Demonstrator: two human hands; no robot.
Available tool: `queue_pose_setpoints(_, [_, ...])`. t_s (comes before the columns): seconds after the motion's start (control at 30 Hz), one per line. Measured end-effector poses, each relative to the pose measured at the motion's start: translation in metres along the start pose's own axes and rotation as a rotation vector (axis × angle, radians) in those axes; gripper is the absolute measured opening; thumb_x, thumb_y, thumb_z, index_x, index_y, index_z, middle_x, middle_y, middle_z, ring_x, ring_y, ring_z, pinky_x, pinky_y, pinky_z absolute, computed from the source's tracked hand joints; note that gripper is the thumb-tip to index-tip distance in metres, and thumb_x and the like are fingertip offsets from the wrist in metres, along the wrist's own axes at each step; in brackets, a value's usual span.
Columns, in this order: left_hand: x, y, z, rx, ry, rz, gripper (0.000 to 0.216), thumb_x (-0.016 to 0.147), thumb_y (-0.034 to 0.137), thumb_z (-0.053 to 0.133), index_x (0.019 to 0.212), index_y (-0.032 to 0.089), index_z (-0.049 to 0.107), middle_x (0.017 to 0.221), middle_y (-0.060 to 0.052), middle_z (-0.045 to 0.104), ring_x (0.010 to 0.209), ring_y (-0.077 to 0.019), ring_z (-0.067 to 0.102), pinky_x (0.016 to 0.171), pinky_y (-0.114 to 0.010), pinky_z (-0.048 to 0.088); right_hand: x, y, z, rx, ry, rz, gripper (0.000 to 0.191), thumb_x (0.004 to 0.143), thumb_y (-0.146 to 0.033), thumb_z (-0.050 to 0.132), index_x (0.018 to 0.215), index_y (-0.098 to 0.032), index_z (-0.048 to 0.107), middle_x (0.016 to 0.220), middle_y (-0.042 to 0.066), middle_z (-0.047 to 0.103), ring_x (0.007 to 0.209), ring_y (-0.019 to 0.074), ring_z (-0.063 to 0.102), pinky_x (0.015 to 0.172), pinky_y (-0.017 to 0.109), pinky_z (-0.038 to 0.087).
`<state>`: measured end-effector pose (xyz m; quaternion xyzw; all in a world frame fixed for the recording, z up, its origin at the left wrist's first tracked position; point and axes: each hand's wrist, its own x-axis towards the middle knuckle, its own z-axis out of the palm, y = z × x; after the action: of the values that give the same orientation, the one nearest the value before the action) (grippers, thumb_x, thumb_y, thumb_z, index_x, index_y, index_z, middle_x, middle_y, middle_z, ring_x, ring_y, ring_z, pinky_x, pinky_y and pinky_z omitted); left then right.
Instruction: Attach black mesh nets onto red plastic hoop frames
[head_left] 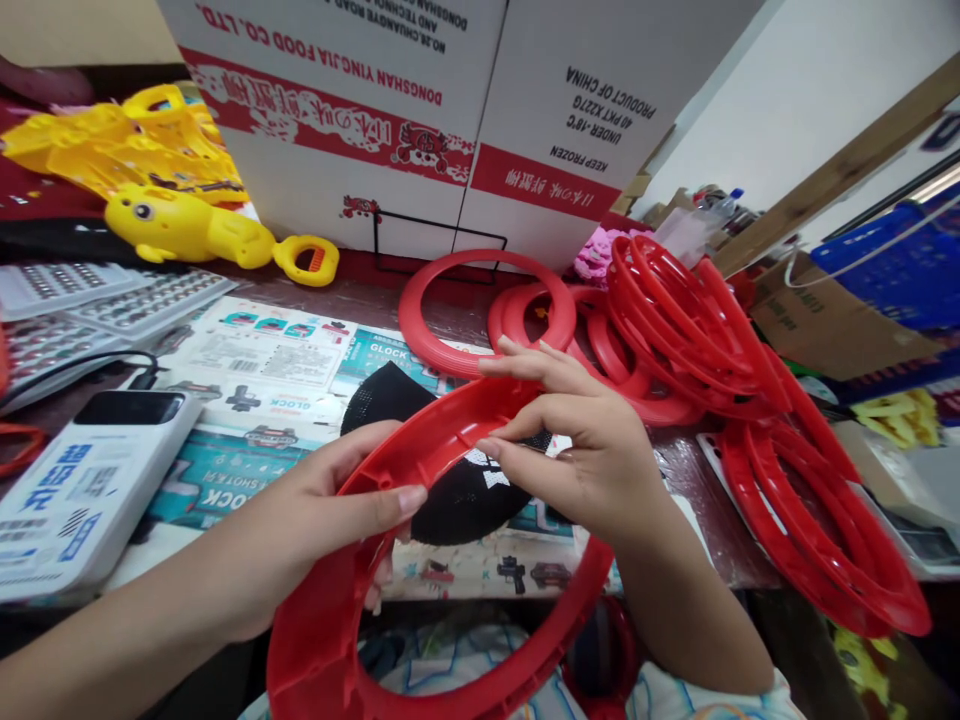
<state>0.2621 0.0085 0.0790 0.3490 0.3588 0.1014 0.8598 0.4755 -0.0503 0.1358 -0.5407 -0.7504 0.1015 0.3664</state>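
Red plastic ring (319,620) sits clasped in the curled left hand (330,510). The right hand (581,450), thumb and forefinger nearly meeting, is at its channel, any hold unclear

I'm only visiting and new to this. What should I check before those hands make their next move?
1. Left hand gripping the red ring: ok, thumb on its inner side.
2. Right hand at the ring: ok, thumb and finger at its inner wall.
3. Small piece in the right hand: cannot tell, too small to see.
4. Printed sheet below uncovered: not ok, black cloth lies on it.
5. Yellow toy apart from the ring: ok, it lies at the back left.
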Motion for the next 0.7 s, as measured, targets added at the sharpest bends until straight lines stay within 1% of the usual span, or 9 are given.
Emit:
queue_pose_setpoints(0.1, [0.001,-0.002,0.001,0.008,0.017,-0.002,0.057,0.058,0.046,0.091,0.101,0.028,0.058,0.054,0.008,0.058,0.043,-0.0131,0.058,0.040,-0.019,0.049,0.002,-0.005,-0.001,0.039,-0.004,0.057,0.017,0.081,-0.010,0.072,0.069,-0.019,0.065,0.121,0.006,0.070,0.113,0.0219,0.066,0.105,0.042,0.048])
queue_pose_setpoints(0.23, [0.002,-0.005,0.001,0.031,0.044,-0.022,0.058,0.056,0.048,0.091,0.100,0.030,0.058,0.051,0.008,0.057,0.043,-0.0139,0.058,0.039,-0.018,0.048,0.006,-0.011,-0.004,0.062,-0.020,0.109,0.022,0.080,-0.009,0.070,0.063,-0.019,0.060,0.113,0.005,0.070,0.103,0.0203,0.068,0.098,0.038,0.051])
queue_pose_setpoints(0.37, [0.000,-0.004,0.003,0.050,0.064,-0.071,0.068,0.051,0.048,0.093,0.106,0.030,0.059,0.054,0.009,0.059,0.045,-0.0132,0.059,0.041,-0.017,0.047,0.008,-0.015,-0.008,0.061,-0.088,0.160,0.024,0.075,-0.004,0.069,0.059,-0.018,0.057,0.112,0.004,0.068,0.107,0.0193,0.066,0.092,0.032,0.051])
queue_pose_setpoints(0.43, [-0.003,-0.002,0.007,0.061,0.104,-0.066,0.071,0.049,0.048,0.094,0.108,0.030,0.058,0.057,0.009,0.060,0.045,-0.0127,0.059,0.042,-0.018,0.048,0.009,-0.016,-0.009,0.067,-0.101,0.201,0.026,0.074,-0.003,0.070,0.058,-0.017,0.055,0.110,0.004,0.067,0.108,0.0184,0.065,0.089,0.029,0.050])
queue_pose_setpoints(0.57, [-0.009,0.004,0.016,0.105,0.179,-0.041,0.076,0.047,0.052,0.092,0.112,0.030,0.059,0.053,0.010,0.057,0.045,-0.0138,0.058,0.042,-0.020,0.049,0.015,-0.017,-0.011,0.077,-0.112,0.231,0.026,0.073,-0.002,0.069,0.057,-0.016,0.055,0.099,0.002,0.065,0.096,0.0146,0.066,0.078,0.024,0.048])
queue_pose_setpoints(0.63, [-0.013,0.005,0.021,0.112,0.198,-0.036,0.075,0.047,0.052,0.092,0.112,0.028,0.060,0.051,0.010,0.057,0.044,-0.0127,0.056,0.043,-0.020,0.049,0.018,-0.017,-0.012,0.082,-0.140,0.242,0.025,0.072,-0.002,0.069,0.057,-0.016,0.056,0.097,0.002,0.064,0.092,0.0139,0.065,0.076,0.024,0.047])
queue_pose_setpoints(0.7, [-0.016,0.007,0.024,0.104,0.228,-0.015,0.069,0.050,0.049,0.090,0.109,0.028,0.061,0.051,0.010,0.057,0.043,-0.0109,0.055,0.043,-0.019,0.049,0.020,-0.017,-0.013,0.095,-0.155,0.256,0.024,0.072,-0.001,0.068,0.057,-0.015,0.056,0.097,0.002,0.063,0.092,0.0138,0.064,0.077,0.024,0.047])
